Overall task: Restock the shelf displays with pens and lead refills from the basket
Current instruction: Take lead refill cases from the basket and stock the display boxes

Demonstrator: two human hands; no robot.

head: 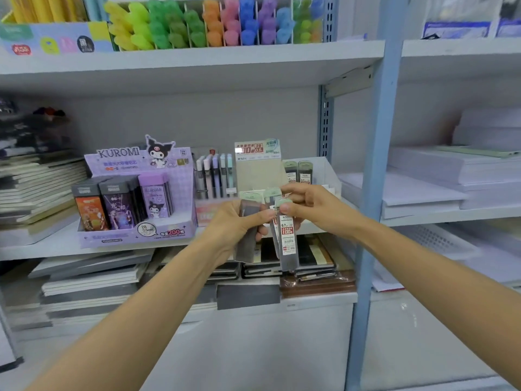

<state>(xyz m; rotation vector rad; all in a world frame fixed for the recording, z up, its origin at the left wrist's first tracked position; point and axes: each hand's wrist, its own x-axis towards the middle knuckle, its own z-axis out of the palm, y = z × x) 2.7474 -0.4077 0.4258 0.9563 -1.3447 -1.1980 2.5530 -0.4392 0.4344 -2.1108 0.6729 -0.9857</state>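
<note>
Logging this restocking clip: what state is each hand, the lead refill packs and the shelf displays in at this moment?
left hand: shut on a bunch of lead refill packs
right hand: pinching the top of the labelled refill pack, which hangs upright
beige display box: on the shelf, a few packs standing behind it
Kuromi display: stocked, cases upright
pen display: pens upright
</note>
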